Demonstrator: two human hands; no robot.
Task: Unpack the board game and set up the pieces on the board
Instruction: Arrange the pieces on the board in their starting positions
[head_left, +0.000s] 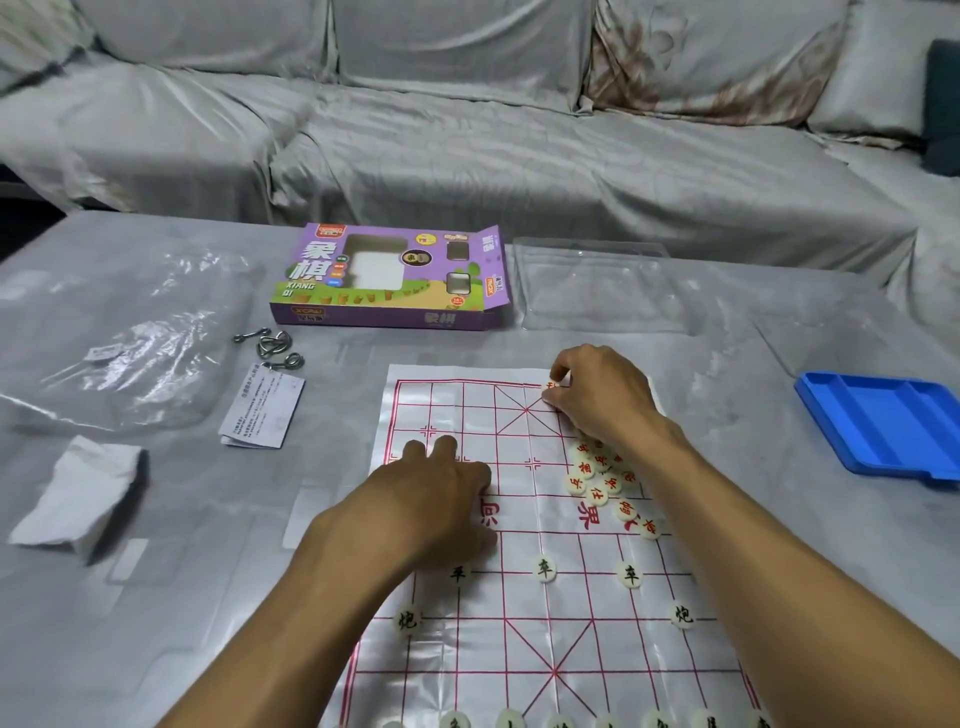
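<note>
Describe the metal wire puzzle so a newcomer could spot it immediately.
Start from the purple xiangqi box at the table's far side. Just in front of its left corner lies the metal wire puzzle, beyond a folded instruction leaflet. It is the only shiny, looped wire item among paper and plastic.

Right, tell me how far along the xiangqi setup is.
Done: the purple box is open, the board sheet is spread flat, and black-lettered pieces stand along the near half. In hand: the right hand pinches a red piece at the far edge line while the left hand presses the sheet flat. Left: the pile of red pieces is still to be placed.
</note>
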